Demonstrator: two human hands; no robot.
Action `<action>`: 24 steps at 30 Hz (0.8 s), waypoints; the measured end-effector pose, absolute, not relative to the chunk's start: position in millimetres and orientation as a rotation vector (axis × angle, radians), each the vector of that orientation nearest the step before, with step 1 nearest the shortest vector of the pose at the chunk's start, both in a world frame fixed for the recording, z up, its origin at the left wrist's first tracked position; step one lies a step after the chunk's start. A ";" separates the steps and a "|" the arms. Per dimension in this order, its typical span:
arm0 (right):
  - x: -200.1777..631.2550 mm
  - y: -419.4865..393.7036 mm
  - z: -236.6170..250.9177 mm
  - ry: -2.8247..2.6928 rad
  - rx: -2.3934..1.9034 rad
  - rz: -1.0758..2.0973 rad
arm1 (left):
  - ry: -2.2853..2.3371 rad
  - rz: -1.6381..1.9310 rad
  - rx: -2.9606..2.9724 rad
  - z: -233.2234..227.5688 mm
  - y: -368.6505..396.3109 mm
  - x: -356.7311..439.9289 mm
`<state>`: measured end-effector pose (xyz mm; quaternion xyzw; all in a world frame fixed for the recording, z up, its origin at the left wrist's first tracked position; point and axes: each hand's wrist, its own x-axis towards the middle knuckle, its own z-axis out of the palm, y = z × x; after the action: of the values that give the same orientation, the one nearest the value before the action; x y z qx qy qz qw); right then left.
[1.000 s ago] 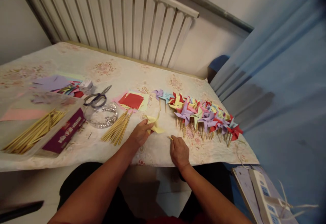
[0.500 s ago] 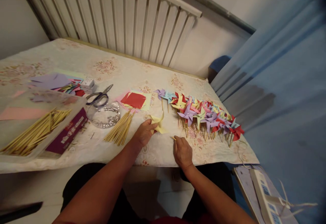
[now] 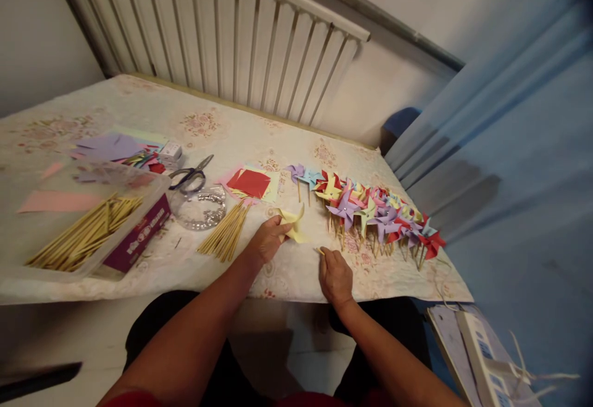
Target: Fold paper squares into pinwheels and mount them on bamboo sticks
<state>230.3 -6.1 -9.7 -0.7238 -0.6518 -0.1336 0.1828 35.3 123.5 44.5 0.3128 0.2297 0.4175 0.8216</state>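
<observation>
My left hand [image 3: 270,238] is closed on a yellow paper pinwheel [image 3: 293,224], its blades curled, held just above the cloth. To its right, my right hand [image 3: 336,275] is closed round a thin wooden stick [image 3: 320,251], of which only the tip shows beyond the fingers. The pinwheel and the stick are apart. Left of my left hand lies a fan of wooden sticks [image 3: 225,232], below a stack of paper squares [image 3: 250,183] with red on top. Many finished pinwheels [image 3: 345,209] on sticks stand grouped beyond my right hand.
A clear round dish [image 3: 200,210] of shiny small pieces sits beside scissors [image 3: 191,175]. At left is a plastic box [image 3: 152,209] holding more sticks, with coloured paper sheets [image 3: 109,147] behind it. A power strip [image 3: 484,357] lies at lower right, near a blue curtain [image 3: 509,147].
The whole view has shifted slightly, so the table things appear a little further right. Both hands keep their hold; the pinwheel and stick stay apart.
</observation>
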 end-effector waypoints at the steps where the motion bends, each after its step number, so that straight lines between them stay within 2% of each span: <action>1: 230.8 -6.1 -10.4 -1.837 -2.025 -0.387 | 0.486 0.888 0.668 45.0 123.7 35.1; 11: 231.3 -6.4 -14.5 -1.725 -1.988 -0.462 | 0.474 0.887 0.707 39.4 127.4 34.7; 24: 232.7 -7.0 -17.7 -1.682 -2.003 -0.376 | 0.477 0.900 0.711 39.9 127.1 33.7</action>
<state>232.7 -7.0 -17.7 -0.7345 -0.6169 -0.1379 0.2468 33.7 127.1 39.9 0.3331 0.2233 0.4215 0.8134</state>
